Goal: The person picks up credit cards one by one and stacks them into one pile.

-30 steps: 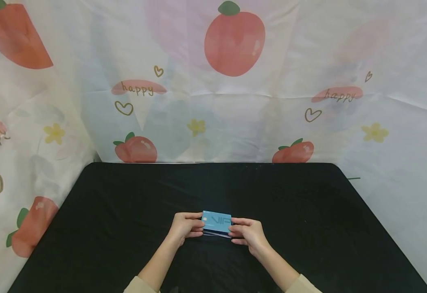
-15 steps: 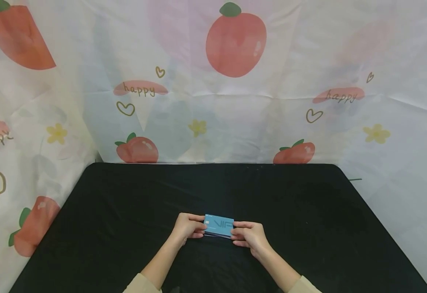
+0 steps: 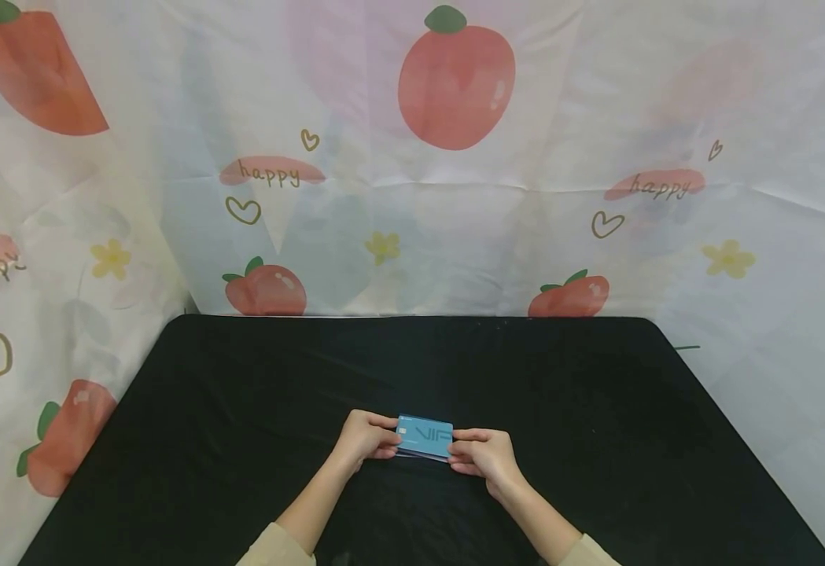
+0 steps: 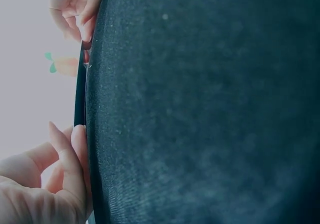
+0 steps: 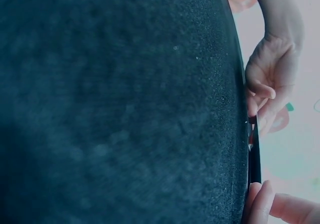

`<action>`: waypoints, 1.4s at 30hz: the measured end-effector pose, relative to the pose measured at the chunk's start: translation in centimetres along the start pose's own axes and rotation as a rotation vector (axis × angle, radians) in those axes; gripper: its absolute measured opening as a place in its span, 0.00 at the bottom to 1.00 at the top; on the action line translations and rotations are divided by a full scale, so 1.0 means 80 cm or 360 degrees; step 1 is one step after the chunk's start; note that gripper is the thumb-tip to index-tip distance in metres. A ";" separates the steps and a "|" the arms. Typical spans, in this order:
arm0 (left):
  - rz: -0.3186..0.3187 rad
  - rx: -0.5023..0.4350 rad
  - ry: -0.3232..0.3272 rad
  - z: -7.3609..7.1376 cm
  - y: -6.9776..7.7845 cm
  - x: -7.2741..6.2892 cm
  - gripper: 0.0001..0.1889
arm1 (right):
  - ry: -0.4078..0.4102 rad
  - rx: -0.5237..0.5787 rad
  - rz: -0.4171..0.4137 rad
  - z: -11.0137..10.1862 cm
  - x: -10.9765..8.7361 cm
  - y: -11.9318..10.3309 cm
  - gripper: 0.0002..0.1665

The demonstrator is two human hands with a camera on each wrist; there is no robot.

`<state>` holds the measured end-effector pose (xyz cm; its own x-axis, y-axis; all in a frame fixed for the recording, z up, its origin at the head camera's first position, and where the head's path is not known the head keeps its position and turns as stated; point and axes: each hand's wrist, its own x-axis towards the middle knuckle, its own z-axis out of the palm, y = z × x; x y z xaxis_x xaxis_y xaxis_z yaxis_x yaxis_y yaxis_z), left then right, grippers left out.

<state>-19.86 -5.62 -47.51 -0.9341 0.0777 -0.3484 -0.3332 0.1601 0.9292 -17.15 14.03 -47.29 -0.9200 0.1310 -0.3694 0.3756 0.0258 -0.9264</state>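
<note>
A light-blue card (image 3: 424,436) with VIP lettering and a chip lies on top of at least one other card (image 3: 419,456), whose edge shows along the near side, slightly askew. By its left short end the left hand (image 3: 367,437) grips the stack, fingers along the edge. The right hand (image 3: 486,456) grips the opposite end the same way. From the left wrist, the stack appears edge-on as a thin dark strip (image 4: 80,96) between both hands, close to the table surface. In the right wrist view, fingers (image 5: 260,201) of the right hand touch its lower end.
A black cloth-covered table (image 3: 278,369) extends around the hands, its far edge meeting a white curtain (image 3: 454,220) printed with fruit, hearts and "happy". More of the curtain hangs along the left and right sides.
Both hands and the cards have shifted slightly right and toward the person, partly with a small head-camera movement. Less of the lower card shows beneath the blue one.
</note>
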 end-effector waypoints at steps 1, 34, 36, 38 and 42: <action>-0.0002 0.0006 0.0005 0.000 -0.001 0.001 0.15 | 0.0000 -0.0001 0.0004 0.000 0.000 0.000 0.18; 0.0147 0.0243 0.0125 0.002 -0.001 0.001 0.12 | 0.0001 -0.0139 -0.0111 -0.002 0.005 0.004 0.14; 0.0165 0.0278 0.0143 0.002 -0.002 0.001 0.12 | -0.0003 -0.0152 -0.0116 -0.002 0.004 0.004 0.14; 0.0166 0.0280 0.0150 0.001 -0.002 0.000 0.12 | 0.0001 -0.0163 -0.0114 -0.002 0.005 0.004 0.14; 0.0164 0.0254 0.0148 0.000 -0.003 -0.001 0.13 | 0.0008 -0.0178 -0.0098 -0.001 0.005 0.003 0.14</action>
<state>-19.69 -5.66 -47.72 -0.9725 0.0121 -0.2325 -0.2174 0.3102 0.9255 -17.41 14.20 -47.65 -0.9413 0.1305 -0.3113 0.3287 0.1443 -0.9334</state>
